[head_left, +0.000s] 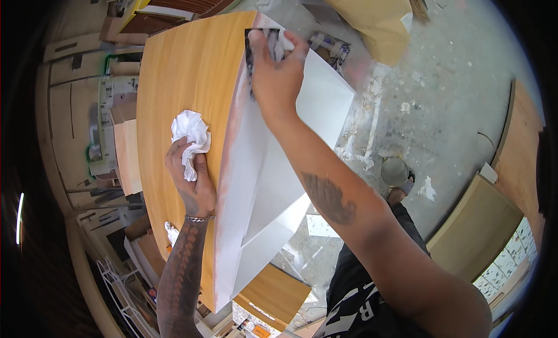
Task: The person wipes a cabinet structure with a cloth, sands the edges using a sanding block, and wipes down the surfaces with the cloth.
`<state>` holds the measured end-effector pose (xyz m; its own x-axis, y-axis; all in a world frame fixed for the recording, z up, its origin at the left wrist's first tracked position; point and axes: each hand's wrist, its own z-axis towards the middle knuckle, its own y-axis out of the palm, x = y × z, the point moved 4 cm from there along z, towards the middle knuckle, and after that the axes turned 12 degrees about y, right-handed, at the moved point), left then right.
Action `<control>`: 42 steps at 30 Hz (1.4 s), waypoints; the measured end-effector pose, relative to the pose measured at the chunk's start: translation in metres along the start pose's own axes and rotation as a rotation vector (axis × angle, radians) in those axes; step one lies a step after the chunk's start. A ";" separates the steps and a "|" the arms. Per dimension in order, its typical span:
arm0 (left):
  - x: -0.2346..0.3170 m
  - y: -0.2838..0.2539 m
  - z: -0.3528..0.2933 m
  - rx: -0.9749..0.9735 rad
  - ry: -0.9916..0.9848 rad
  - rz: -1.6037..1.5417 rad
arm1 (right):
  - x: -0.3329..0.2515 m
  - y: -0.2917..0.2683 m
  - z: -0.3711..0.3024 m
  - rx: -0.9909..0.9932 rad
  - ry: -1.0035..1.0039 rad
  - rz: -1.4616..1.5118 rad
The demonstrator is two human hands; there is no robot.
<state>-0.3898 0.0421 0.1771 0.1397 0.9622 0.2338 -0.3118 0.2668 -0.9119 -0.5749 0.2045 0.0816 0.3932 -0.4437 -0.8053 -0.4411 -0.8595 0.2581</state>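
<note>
A large cabinet-like piece with a wood-grain top and white inner panels stands before me. My left hand rests on the top, fingers closed round a crumpled white cloth. At the far end of the pinkish front edge, my right hand bends its fingers over a black-and-grey smeared patch. A bit of white cloth shows between its thumb and fingers.
Another crumpled white wad lies near the top's left edge. On the paint-spotted concrete floor, a round tin stands by my foot. Wooden panels lean at the right. Brown paper wrapping is at the back.
</note>
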 end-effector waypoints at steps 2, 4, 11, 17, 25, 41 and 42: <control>0.001 0.001 0.002 -0.003 -0.013 -0.022 | -0.013 0.007 0.013 0.008 -0.049 0.162; 0.004 0.000 0.005 0.018 -0.031 -0.027 | -0.014 0.003 0.015 0.007 -0.002 0.099; 0.004 0.001 0.003 0.010 -0.015 -0.012 | -0.019 0.005 0.022 -0.029 -0.020 0.168; 0.005 -0.001 0.002 -0.009 0.012 0.048 | -0.021 0.006 0.023 -0.020 -0.024 0.139; 0.007 -0.003 0.004 0.062 -0.046 -0.029 | -0.023 0.005 0.021 -0.048 0.059 0.111; 0.004 0.000 0.001 0.007 -0.017 0.004 | -0.028 0.002 0.022 -0.016 0.031 0.066; 0.006 0.001 0.003 0.007 -0.012 0.010 | -0.030 0.001 0.023 -0.020 0.019 0.128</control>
<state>-0.3920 0.0480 0.1788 0.1251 0.9654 0.2289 -0.3200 0.2577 -0.9117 -0.6058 0.2227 0.0936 0.3499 -0.5550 -0.7546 -0.4724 -0.8002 0.3695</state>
